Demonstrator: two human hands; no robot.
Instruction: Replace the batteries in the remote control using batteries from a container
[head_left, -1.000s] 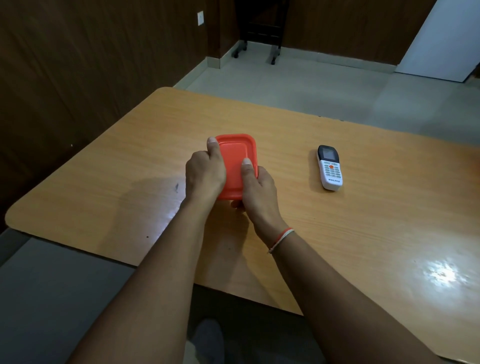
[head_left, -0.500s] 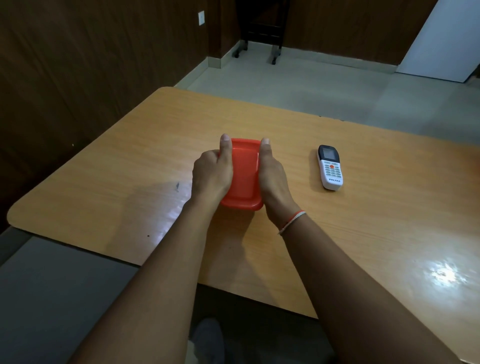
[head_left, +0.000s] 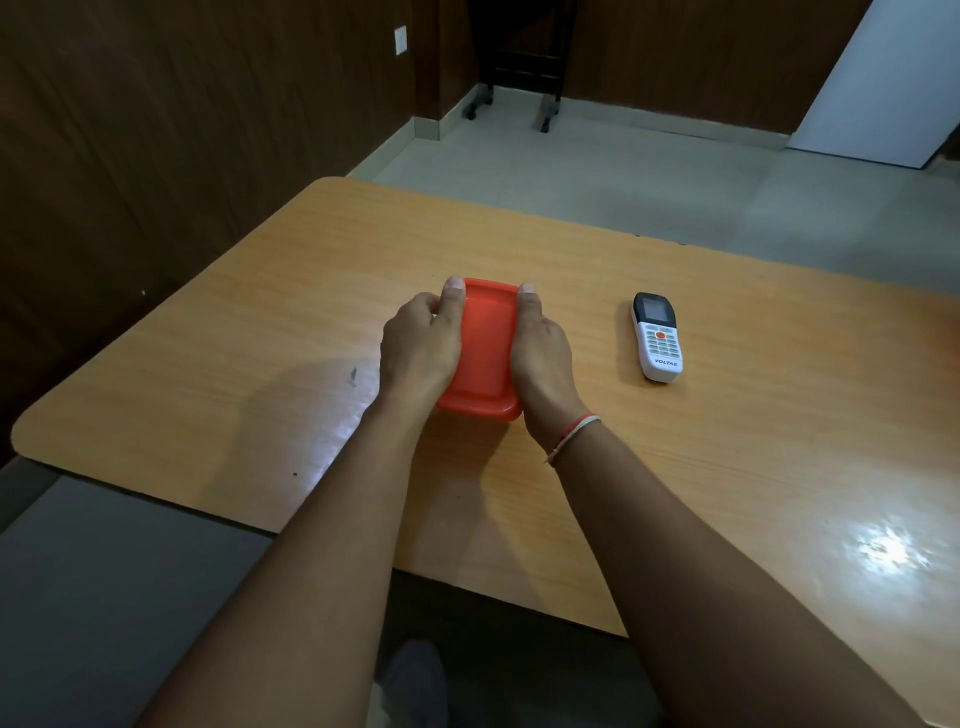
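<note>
**Gripping the closed container, remote not yet touched**

Clamping the left hand (head_left: 418, 345) along the left side of the orange container (head_left: 485, 353), thumb lying up the lid's left edge with its tip at the far corner, fingers curling down out of sight over the side. Mirroring that with the right hand (head_left: 540, 353) on the right side, thumb stretching along the right edge of the lid to the far right corner, a thread band (head_left: 571, 436) showing at the wrist. Holding the container between both palms, its orange lid (head_left: 488, 332) facing up and apparently sitting shut on the body; hiding whatever is inside, so not possible to confirm batteries from this view.

Resting the container on the wooden surface (head_left: 727, 467), roughly at its middle and near the front edge. Lying well apart to the right, the white remote control (head_left: 655, 336) face up, dark screen at the far end, keypad toward the viewer, untouched by either hand.

Judging progress as barely begun: lid seemingly not off yet, no battery out, remote's back cover facing down and unopened. Leaving nearly everything: prising the lid, taking batteries out, turning the remote over, opening it, swapping old cells for new, closing it.
</note>
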